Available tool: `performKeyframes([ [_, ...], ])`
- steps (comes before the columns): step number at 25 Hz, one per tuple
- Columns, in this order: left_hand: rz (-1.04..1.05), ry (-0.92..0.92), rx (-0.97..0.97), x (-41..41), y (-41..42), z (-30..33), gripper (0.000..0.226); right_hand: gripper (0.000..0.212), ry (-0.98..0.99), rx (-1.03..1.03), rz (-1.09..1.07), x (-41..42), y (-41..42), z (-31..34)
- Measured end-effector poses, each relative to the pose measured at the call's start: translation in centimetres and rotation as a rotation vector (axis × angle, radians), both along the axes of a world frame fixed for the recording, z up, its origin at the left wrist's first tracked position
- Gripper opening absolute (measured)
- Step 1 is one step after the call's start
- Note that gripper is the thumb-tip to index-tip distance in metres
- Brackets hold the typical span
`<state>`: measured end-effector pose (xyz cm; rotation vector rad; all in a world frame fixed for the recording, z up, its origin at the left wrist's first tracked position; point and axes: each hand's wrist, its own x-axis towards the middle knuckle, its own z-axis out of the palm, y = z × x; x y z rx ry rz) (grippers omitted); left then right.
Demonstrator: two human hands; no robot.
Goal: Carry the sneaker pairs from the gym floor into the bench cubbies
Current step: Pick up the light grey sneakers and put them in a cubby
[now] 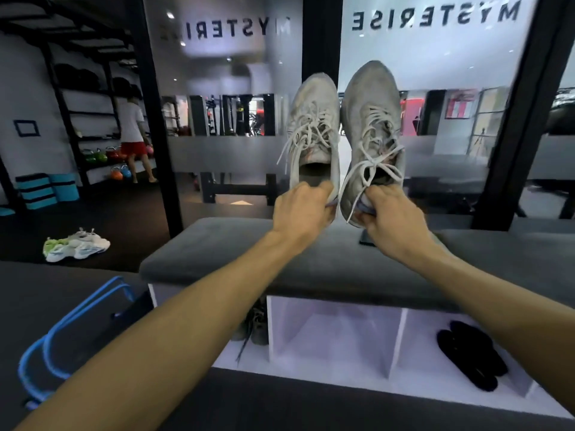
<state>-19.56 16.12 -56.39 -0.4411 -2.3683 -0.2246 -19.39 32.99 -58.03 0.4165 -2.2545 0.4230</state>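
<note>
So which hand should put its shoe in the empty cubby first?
Probably the left hand. Its grey shoe hangs almost straight above the empty middle cubby. The right hand holds its shoe further right, nearer the cubby with the black shoes.

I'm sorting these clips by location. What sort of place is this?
Most likely a gym's entry or changing area. Coloured kettlebells sit on a black storage rack at the left, and a padded bench with shoe cubbies stands before frosted glass.
</note>
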Motion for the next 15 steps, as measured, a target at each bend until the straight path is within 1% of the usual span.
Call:
performKeyframes([
  [4, -0.037, -0.028, 0.013, 0.4, -1.4, -11.2, 0.028, 0.013, -0.078, 0.012, -0.015, 0.1, -0.9, -11.4],
  [6, -0.045, -0.061, 0.017, 1.4, -2.8, -15.7, 0.028, 0.017, -0.122, -0.025, -0.005, 0.9, -1.8, -15.8],
  [8, -0.019, -0.093, -0.019, 2.6, -3.9, -19.8, 0.026, 0.02, -0.169, -0.035, -0.001, 2.2, -2.6, -19.6],
  [12, -0.025, -0.169, -0.032, 4.9, -5.6, -26.6, 0.026, 0.012, -0.273, 0.017, -0.016, 5.2, -4.5, -26.8],
  [15, -0.018, -0.232, -0.047, 6.3, -6.4, -30.5, 0.026, 0.016, -0.362, 0.022, -0.021, 7.0, -5.6, -30.7],
])
